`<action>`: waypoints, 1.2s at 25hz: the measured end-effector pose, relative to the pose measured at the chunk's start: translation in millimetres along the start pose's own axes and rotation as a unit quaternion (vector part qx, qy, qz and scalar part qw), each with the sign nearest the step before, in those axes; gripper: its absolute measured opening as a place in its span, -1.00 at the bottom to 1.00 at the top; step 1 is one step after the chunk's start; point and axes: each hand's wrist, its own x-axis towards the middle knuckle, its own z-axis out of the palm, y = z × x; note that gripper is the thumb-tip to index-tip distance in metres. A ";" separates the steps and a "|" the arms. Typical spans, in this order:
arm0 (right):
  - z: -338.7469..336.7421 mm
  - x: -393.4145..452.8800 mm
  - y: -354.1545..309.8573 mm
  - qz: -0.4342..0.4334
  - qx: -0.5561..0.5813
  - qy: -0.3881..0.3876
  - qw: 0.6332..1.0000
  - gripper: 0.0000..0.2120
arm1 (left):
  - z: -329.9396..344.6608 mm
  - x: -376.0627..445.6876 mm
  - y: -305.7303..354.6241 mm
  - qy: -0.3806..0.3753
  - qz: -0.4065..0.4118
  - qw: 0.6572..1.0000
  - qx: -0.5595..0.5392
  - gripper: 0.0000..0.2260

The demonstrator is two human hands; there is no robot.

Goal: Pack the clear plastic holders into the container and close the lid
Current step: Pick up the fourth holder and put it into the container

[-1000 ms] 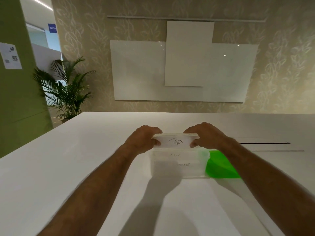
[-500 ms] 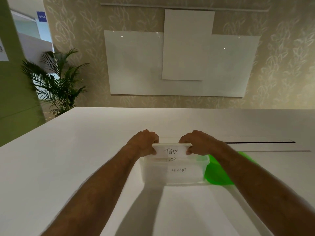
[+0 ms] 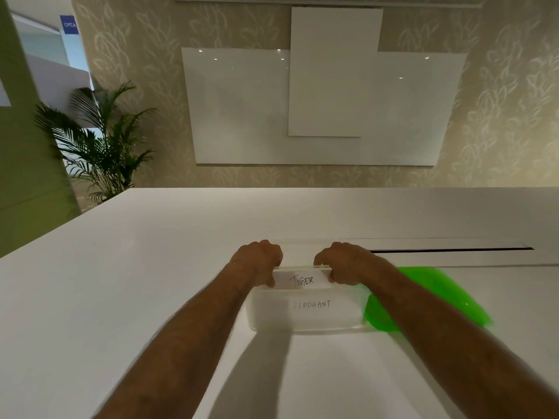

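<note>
While pinched at both ends, TIGER holder (image 3: 302,279) hangs crosswise, half sunk in the container (image 3: 305,313). Left hand (image 3: 257,263), right hand (image 3: 344,263) apart, equally near. Green lid (image 3: 423,297) right.

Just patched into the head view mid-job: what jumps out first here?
Dead centre, both hands, left hand and right hand, grip a clear holder labelled TIGER by its top corners, standing it in the clear container on the white table. Another label, apparently ELEPHANT, shows through the front wall. The bright green lid lies just right of the container, not yet on.
</note>
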 end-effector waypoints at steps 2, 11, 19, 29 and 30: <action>0.3 0.2 -1.2 -0.003 -0.003 -0.001 1.000 -0.56 | 1.4 0.9 0.5 -0.003 0.001 1.000 0.008 -0.68; -1.7 -3.7 3.4 -0.005 0.016 -0.006 1.000 -0.48 | 0.2 -4.0 -0.4 0.006 0.011 1.000 -0.013 -0.62; 37.9 -39.8 19.3 0.109 0.562 0.325 0.753 -0.48 | 5.4 -44.1 -13.7 0.262 -0.084 0.769 -0.578 -0.47; 70.2 -43.5 2.7 0.049 0.822 0.182 0.537 -0.33 | 52.9 -71.0 8.0 0.109 -0.088 0.580 -0.802 -0.36; 69.0 -43.9 1.5 0.040 0.824 0.189 0.533 -0.34 | 53.5 -69.7 9.8 0.112 -0.086 0.570 -0.809 -0.34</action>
